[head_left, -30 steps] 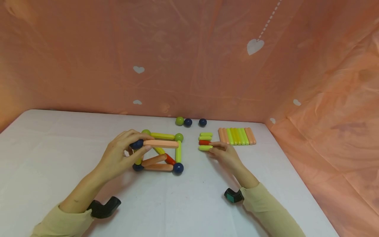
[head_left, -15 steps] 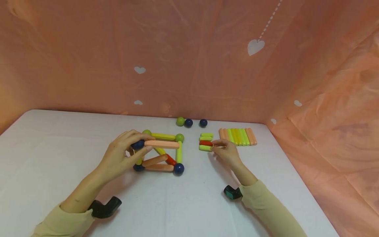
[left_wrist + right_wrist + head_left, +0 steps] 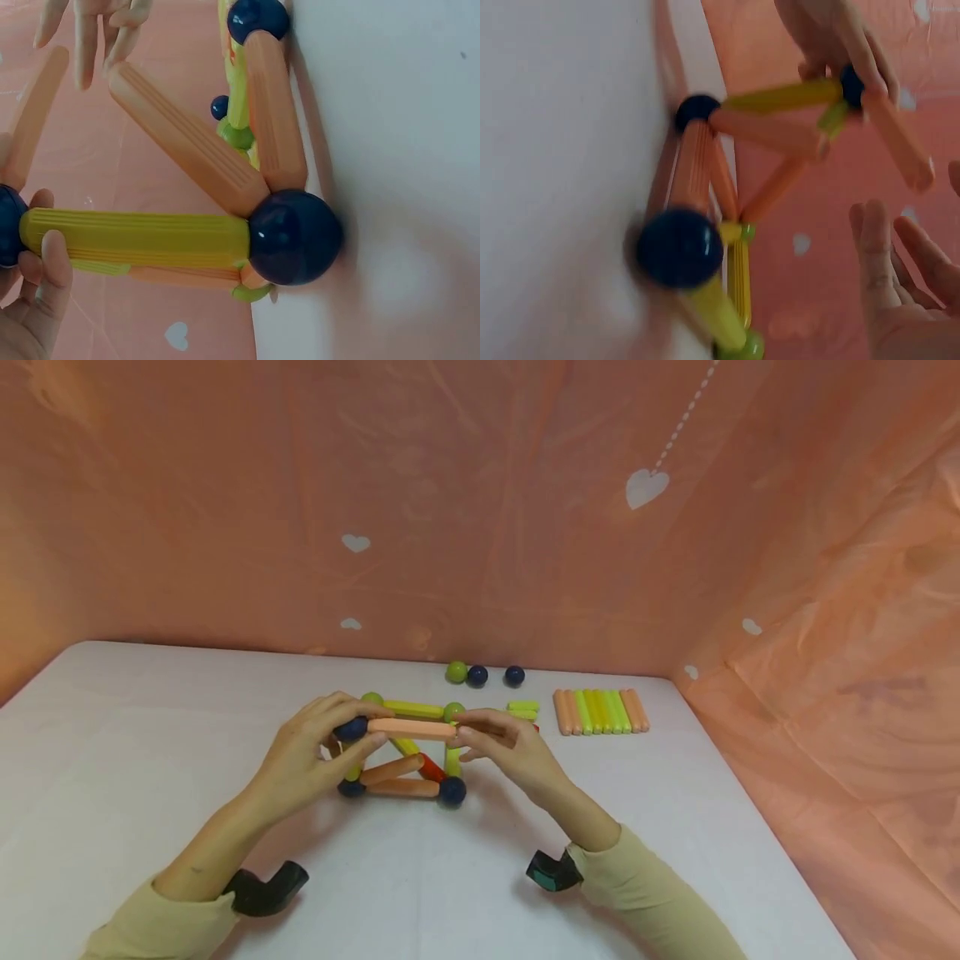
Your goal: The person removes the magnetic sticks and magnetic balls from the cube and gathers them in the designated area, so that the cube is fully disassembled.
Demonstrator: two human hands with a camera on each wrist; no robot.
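Observation:
My left hand [image 3: 307, 747] pinches a dark blue ball [image 3: 351, 729] at the upper corner of a frame built from sticks and balls. From that ball a peach stick [image 3: 412, 728] points right, its far end free. The right hand [image 3: 517, 756] is beside this free end; in the right wrist view its fingers [image 3: 876, 247] are spread, holding nothing and apart from the stick. A yellow stick [image 3: 142, 236] runs from the held ball down to another blue ball [image 3: 296, 236] on the table. A second peach stick [image 3: 187, 139] slants up from that lower ball, also with a free end.
A green ball [image 3: 457, 672] and two dark blue balls, one [image 3: 514, 676] standing apart, lie at the table's back. Short green sticks [image 3: 523, 706] and a partly hidden red one lie behind my right hand. Longer sticks [image 3: 600, 712] form a row farther right.
My right hand has left the short sticks and moved left to the free end of the upper peach stick. The left hand keeps its grip on the ball in the same place.

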